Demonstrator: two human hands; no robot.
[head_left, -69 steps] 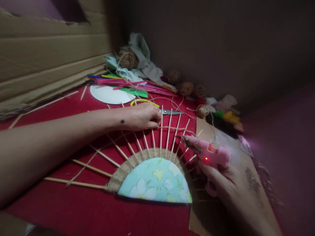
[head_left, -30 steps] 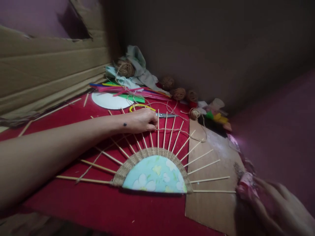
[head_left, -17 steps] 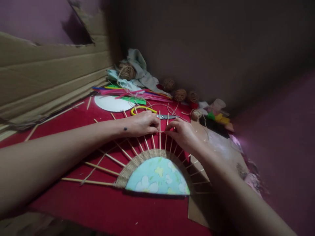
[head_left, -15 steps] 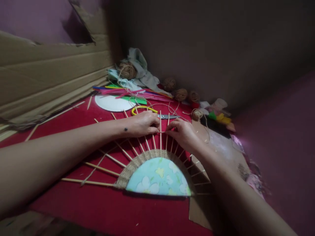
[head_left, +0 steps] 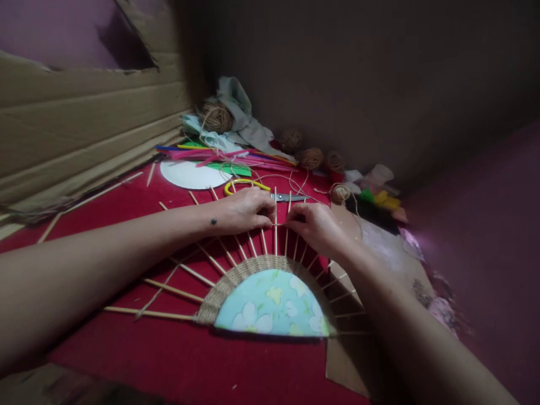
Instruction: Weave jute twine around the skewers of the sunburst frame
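A half-round piece (head_left: pixel 270 304) covered in pale blue floral fabric lies on the red surface, edged by a woven twine band (head_left: pixel 230 281). Thin wooden sticks (head_left: pixel 172 289) fan out from it. Twine (head_left: pixel 162 287) crosses the sticks at the left and runs up under my left forearm. My left hand (head_left: pixel 248 210) is closed, pinching the twine just left of an upright middle stick. On that stick's other side, my right hand (head_left: pixel 314 222) pinches the same twine between thumb and finger. A short length of it spans the stick between both hands.
Yellow-handled scissors (head_left: pixel 289 197) lie just beyond my hands, partly hidden by the left one. Farther back are a white oval (head_left: pixel 194 175), pink strips (head_left: pixel 253 160), twine balls (head_left: pixel 217 117) and cloth (head_left: pixel 244 126). Cardboard (head_left: pixel 84 112) stands at left; another sheet (head_left: pixel 379 247) lies at right.
My right hand has shifted slightly right, its fingers still pinched on the twine. My left hand stays almost in place. The whole view has moved a little.
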